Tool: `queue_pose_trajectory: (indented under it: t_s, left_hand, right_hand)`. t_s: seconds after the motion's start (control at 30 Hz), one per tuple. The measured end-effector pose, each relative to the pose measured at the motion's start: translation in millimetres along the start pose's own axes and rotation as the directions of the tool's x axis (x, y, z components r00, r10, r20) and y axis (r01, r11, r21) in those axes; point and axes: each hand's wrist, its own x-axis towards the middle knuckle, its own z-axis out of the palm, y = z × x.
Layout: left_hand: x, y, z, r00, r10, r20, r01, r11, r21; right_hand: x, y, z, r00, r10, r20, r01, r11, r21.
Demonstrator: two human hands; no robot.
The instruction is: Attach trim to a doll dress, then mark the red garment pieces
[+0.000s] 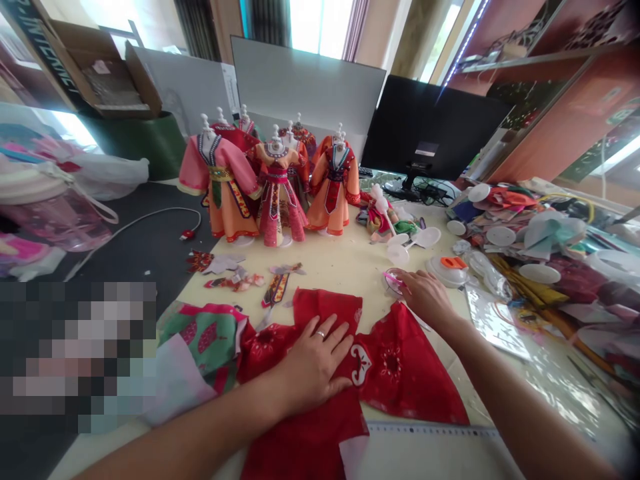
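Spread across the pale table lies a small red doll-sized garment [420, 380] with wide sleeves and a white scroll ornament [361, 365] near its middle. My left hand [313, 357] presses flat on the cloth, fingers apart, a ring on one finger. Beyond the garment's right sleeve, my right hand [425, 297] reaches to a small round dish [391, 283], its fingers drawn together. A small pink item [391, 277] shows at the fingertips; its kind is unclear. Green patterned fabric [200, 337] lies beside the left sleeve.
Several dressed doll forms [280, 193] stand at the back, before a dark monitor [430, 130]. Fabric scraps [235, 280] lie left of centre. White stands [399, 248] and an orange-topped round container [450, 270] sit right. A ruler [430, 430] lies in front; fabric piles [525, 200] fill the right side.
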Motion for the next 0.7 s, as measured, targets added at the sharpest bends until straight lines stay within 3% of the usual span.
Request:
queue_pose_trajectory:
  t_s: [0.13, 0.2, 0.27, 0.33, 0.4, 0.47, 0.6, 0.7]
  left_hand:
    - [-0.3, -0.1, 2.3, 1.000, -0.002, -0.014, 0.002, 1.000, 0.011]
    - [0.3, 0.0, 4.2, 1.000, -0.005, -0.017, 0.005, 1.000, 0.005]
    - [1.5, 0.5, 5.7, 1.000, -0.011, -0.014, 0.011, 1.000, -0.004]
    - [2.8, 1.3, 5.6, 1.000, -0.010, -0.010, 0.010, 1.000, -0.016]
    - [3.6, 2.2, 3.3, 1.000, 0.001, -0.015, -0.002, 1.000, -0.030]
    - [3.3, 2.8, 0.0, 0.999, 0.015, -0.034, -0.016, 0.999, -0.039]
    - [0.4, 2.7, -3.1, 0.997, -0.026, -0.073, 0.026, 1.000, -0.010]
    - [-1.1, 2.5, -1.3, 0.995, -0.078, -0.056, 0.079, 0.997, 0.012]
  right_hand:
    - [-2.5, -10.5, -16.6, 0.987, 0.102, -0.120, -0.096, 0.994, 0.057]
    - [-3.2, -23.4, -29.9, 0.966, 0.204, -0.161, -0.152, 0.946, 0.285]
    - [-2.3, -39.1, -43.9, 0.944, 0.301, -0.138, -0.143, 0.748, 0.648]
    - [1.2, -53.6, -56.1, 0.951, 0.302, -0.061, -0.087, 0.451, 0.888]
    - [6.8, -64.2, -64.2, 0.964, 0.266, -0.005, -0.048, 0.194, 0.980]
    - [13.4, -70.6, -67.5, 0.966, 0.260, -0.001, -0.018, 0.070, 0.997]
    - [24.7, -79.7, -59.3, 0.935, 0.353, -0.010, -0.005, 0.041, 0.999]
    - [28.0, -90.0, -42.2, 0.908, 0.417, -0.044, -0.011, 0.129, 0.992]
